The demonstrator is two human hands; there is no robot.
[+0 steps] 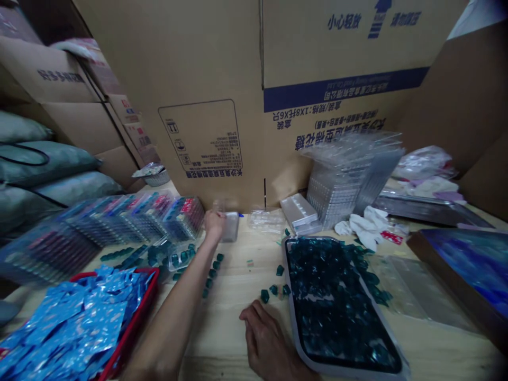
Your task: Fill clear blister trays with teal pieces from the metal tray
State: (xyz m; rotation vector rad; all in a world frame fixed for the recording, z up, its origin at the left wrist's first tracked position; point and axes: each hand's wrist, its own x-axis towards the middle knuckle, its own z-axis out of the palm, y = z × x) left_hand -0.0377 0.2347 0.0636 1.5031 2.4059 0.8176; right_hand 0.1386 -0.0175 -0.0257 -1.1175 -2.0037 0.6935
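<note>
Left hand (215, 223), clenched on a clear plastic box (230, 227) toward the back of the bench (226, 328); right hand (266, 336), loosely open, resting just beside loose teal pieces (273, 290), their heaped tray (294, 312) placed within easy reach.

Two hands are in view: the left hand (214, 223), holding one clear plastic box (230, 226), and the right hand (264, 333). The bench (226, 328) carries one red tray (133, 323) of many blue foil sachets (75, 323), one grey-rimmed tray (296, 312) of many teal pieces (337, 301), and about five blister packs (151, 219). Four loose teal pieces (273, 289) lie beside that tray, and three grey-green sacks (47, 164) are heaped nearby.
</note>
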